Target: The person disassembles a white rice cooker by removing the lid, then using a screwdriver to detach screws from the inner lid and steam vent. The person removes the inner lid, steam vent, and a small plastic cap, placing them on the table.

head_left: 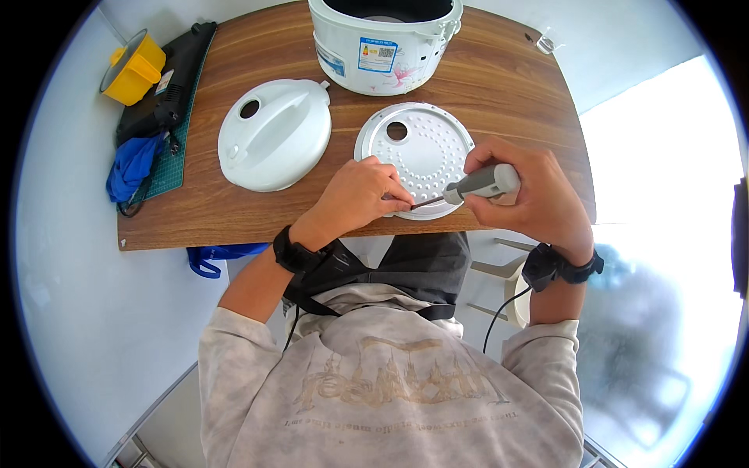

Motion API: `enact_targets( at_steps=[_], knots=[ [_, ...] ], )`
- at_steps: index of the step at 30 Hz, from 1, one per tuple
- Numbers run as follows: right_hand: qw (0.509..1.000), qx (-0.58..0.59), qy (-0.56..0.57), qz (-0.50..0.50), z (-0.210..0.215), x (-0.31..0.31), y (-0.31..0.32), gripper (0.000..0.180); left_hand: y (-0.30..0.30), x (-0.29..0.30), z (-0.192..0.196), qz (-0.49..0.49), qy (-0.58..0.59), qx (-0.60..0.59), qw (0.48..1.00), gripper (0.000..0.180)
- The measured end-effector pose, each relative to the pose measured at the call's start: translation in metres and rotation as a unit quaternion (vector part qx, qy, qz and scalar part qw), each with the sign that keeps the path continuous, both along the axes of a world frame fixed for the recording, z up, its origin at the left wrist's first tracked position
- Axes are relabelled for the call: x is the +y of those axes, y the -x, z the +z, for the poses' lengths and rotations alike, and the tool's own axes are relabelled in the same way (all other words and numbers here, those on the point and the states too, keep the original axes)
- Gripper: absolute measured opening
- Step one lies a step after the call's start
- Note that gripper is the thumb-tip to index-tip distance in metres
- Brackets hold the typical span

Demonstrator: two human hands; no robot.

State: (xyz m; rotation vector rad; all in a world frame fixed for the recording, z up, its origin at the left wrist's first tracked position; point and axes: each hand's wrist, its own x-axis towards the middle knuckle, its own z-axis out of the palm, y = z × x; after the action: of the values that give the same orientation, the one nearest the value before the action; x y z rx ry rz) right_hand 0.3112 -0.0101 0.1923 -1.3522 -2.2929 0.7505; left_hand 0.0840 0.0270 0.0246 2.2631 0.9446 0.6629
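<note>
Wooden tabletop (511,86), open dark-lined cooker (337,40); right hand (540,195) grips screwdriver (477,185), left hand (360,192) pinched near its tip

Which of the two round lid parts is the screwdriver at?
The right one: the bumped disc, with the screwdriver at its near rim. The other, a smooth white lid with a raised handle, lies to its left.
</note>
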Motion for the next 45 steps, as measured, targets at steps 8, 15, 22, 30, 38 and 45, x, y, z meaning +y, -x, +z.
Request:
enact_targets(
  at_steps=[8, 15, 22, 30, 38, 45],
  knots=[
    [0.998, 0.039, -0.056, -0.009, -0.004, -0.007, 0.012, 0.027, 0.001, 0.000, 0.002, 0.000, 0.006, -0.002, 1.000, 0.014],
    [0.994, 0.082, -0.065, -0.002, -0.001, -0.013, 0.021, 0.033, 0.002, 0.002, -0.004, -0.007, 0.013, -0.013, 1.000, 0.015],
    [0.992, 0.062, -0.103, 0.023, 0.002, -0.015, 0.016, 0.041, 0.000, 0.001, -0.002, 0.000, -0.001, -0.011, 1.000, 0.014],
    [0.992, 0.053, -0.118, 0.001, 0.005, -0.016, 0.025, 0.036, 0.002, 0.001, -0.003, -0.005, 0.002, -0.004, 1.000, 0.015],
    [0.979, -0.026, -0.202, 0.007, 0.001, -0.009, 0.027, 0.032, 0.001, 0.001, -0.003, 0.003, -0.011, -0.005, 1.000, 0.015],
    [0.972, 0.015, -0.236, -0.010, -0.003, -0.016, 0.030, 0.033, 0.001, 0.002, -0.002, -0.006, 0.001, -0.014, 1.000, 0.016]
  ],
)
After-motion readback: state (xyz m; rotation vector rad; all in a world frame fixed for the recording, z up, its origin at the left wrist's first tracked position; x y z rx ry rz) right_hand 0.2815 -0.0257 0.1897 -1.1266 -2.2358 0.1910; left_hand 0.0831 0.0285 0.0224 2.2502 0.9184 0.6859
